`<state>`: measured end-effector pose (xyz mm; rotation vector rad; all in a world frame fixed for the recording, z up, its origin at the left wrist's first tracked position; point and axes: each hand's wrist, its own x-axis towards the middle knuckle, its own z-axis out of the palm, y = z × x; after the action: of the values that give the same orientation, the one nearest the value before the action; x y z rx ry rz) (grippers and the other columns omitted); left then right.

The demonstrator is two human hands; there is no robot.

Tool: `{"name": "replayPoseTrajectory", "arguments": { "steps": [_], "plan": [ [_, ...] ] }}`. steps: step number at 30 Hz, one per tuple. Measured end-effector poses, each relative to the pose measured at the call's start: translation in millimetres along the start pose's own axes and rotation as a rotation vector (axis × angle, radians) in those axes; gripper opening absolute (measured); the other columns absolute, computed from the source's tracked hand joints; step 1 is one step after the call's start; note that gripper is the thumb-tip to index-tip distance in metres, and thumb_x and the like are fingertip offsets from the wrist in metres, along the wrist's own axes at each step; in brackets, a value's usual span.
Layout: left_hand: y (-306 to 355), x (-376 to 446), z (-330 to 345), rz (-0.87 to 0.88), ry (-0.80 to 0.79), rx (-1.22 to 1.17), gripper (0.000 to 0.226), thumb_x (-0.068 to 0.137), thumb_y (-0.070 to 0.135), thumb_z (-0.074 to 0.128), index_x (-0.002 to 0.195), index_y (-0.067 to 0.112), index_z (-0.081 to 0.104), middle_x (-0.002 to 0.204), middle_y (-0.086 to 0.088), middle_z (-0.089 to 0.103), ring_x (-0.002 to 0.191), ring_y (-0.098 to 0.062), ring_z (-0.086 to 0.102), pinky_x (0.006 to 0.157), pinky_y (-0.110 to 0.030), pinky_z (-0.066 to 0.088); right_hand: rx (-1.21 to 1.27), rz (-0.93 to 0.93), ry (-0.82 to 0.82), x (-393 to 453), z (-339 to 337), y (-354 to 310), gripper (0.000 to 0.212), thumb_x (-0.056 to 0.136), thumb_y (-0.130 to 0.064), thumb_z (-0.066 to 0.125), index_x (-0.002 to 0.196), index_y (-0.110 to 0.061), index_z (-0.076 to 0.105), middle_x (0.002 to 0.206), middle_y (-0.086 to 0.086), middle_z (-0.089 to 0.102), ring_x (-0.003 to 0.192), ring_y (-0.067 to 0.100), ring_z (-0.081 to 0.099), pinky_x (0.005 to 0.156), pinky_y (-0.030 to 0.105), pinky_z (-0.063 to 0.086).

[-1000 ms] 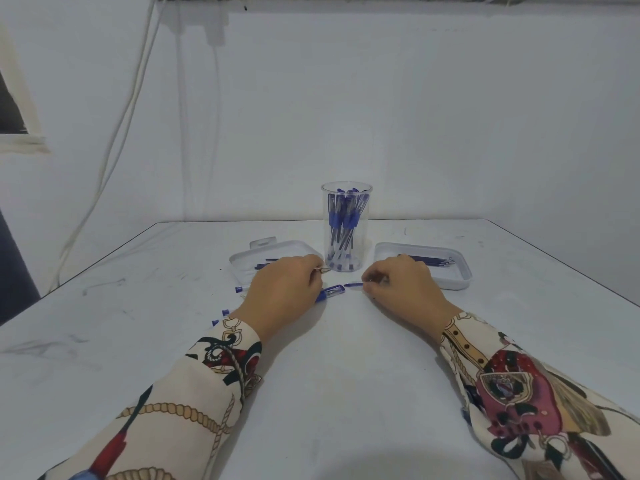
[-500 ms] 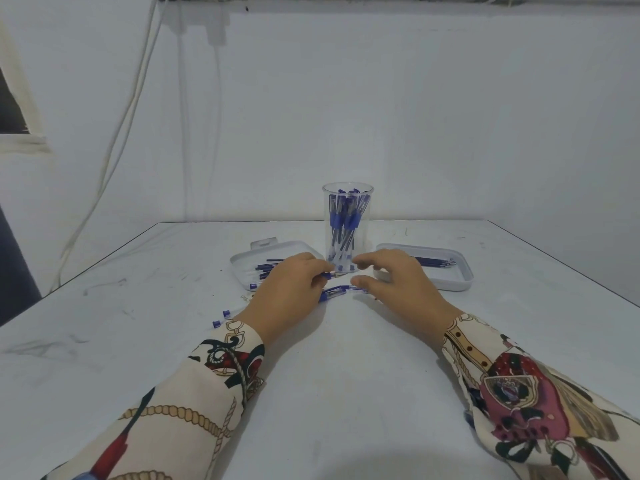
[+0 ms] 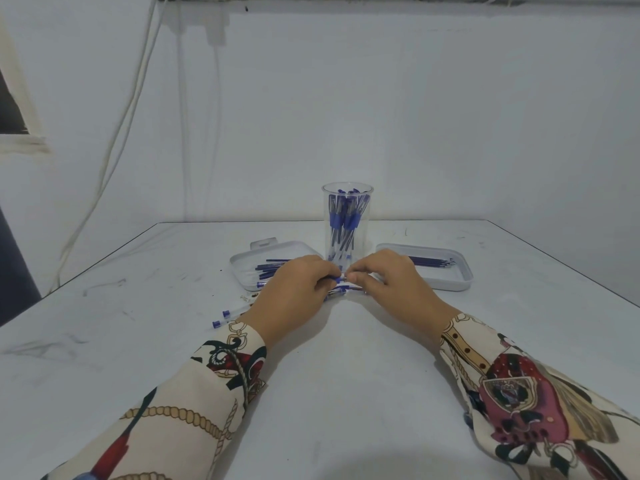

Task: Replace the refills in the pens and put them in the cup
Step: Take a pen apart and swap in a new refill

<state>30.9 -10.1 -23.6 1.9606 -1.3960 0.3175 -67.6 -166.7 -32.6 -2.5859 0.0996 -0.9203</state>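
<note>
Two hands meeting right in front of the clear cup point(image 3: 347, 223), low over the white table point(image 3: 329, 393). Left hand point(image 3: 294, 292) curled, fingertips pinching a small blue-tipped pen piece point(image 3: 338, 279). Right hand point(image 3: 388, 282) curled too, thumb and first finger pinched on the other end of that same piece. Held from both ends like this most likely to push or twist two parts together, so a fixing step, not yet a dropping-in step. Too small to tell whether a refill or a tip piece.

Just under the fingers, nearer than the cup, another pen part point(image 3: 341, 290) with a blue band lying flat on the table, kept close probably for quick reach.

Inside the cup, lots of blue pens point(image 3: 344, 216) standing up, so much of the job looks done already. Left of the cup, a white tray point(image 3: 242, 268) with thin blue refills point(image 3: 273, 265) lying in it. Right of the cup, a second white tray point(image 3: 460, 282) with a few dark refills point(image 3: 429, 261), set apart maybe to keep old from new; which is which, cannot tell. Further left of the cup and closer to the sleeve, two clear pen barrels point(image 3: 228, 315) with blue ends, waiting on the table.

Both wrists low, arms stretched forward and angled in toward the cup, patterned sleeves point(image 3: 194, 393) resting near the tabletop for steady little finger work.
</note>
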Motion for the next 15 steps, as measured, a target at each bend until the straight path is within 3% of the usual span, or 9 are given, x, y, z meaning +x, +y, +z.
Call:
{"name": "replayPoseTrajectory", "arguments": {
  "steps": [3,6,10,12,15],
  "plan": [
    [-0.8,0.1,0.5,0.021,-0.009,0.014,0.019,0.087,0.007,0.055,0.099,0.012,0.070,0.089,-0.004,0.066,0.086,-0.018,0.058,0.080,-0.034,0.045,-0.055,0.004,-0.043,0.3,-0.1,-0.6,0.018,0.094,-0.032,0.057,0.099,-0.028,0.074,0.081,-0.028,0.056,0.091,0.003,0.045,0.091,0.032,0.028],
    [0.2,0.1,1.4,0.027,-0.028,0.023,0.022,0.089,0.007,0.054,0.102,0.012,0.070,0.091,-0.006,0.067,0.087,-0.021,0.058,0.080,-0.034,0.045,-0.062,-0.004,-0.045,1.0,-0.9,-0.1,0.014,0.090,-0.029,0.064,0.097,-0.024,0.075,0.082,-0.021,0.060,0.087,0.005,0.044,0.090,0.034,0.031],
    [0.1,0.6,2.6,0.022,-0.025,0.042,0.024,0.090,0.009,0.053,0.106,0.013,0.070,0.094,-0.006,0.067,0.088,-0.021,0.058,0.078,-0.030,0.043,-0.004,0.028,-0.034,0.9,-2.5,-0.5,0.013,0.083,-0.030,0.071,0.095,-0.027,0.073,0.079,-0.029,0.057,0.089,0.004,0.047,0.092,0.034,0.033],
    [-0.9,1.0,2.5,0.026,-0.017,0.032,0.022,0.090,0.009,0.053,0.104,0.013,0.070,0.091,-0.006,0.067,0.087,-0.022,0.058,0.077,-0.032,0.044,0.000,0.072,-0.046,-0.1,-1.9,0.0,0.017,0.085,-0.040,0.066,0.098,-0.030,0.071,0.082,-0.025,0.059,0.093,0.004,0.049,0.092,0.031,0.030],
    [-1.8,1.3,1.8,0.028,-0.006,0.021,0.021,0.089,0.009,0.054,0.102,0.013,0.070,0.089,-0.006,0.067,0.085,-0.022,0.058,0.078,-0.037,0.045,-0.014,0.119,-0.075,-1.2,1.2,2.5,0.031,0.093,-0.050,0.050,0.084,-0.029,0.071,0.080,-0.009,0.064,0.090,0.011,0.052,0.093,0.036,0.034]
  ]
}}
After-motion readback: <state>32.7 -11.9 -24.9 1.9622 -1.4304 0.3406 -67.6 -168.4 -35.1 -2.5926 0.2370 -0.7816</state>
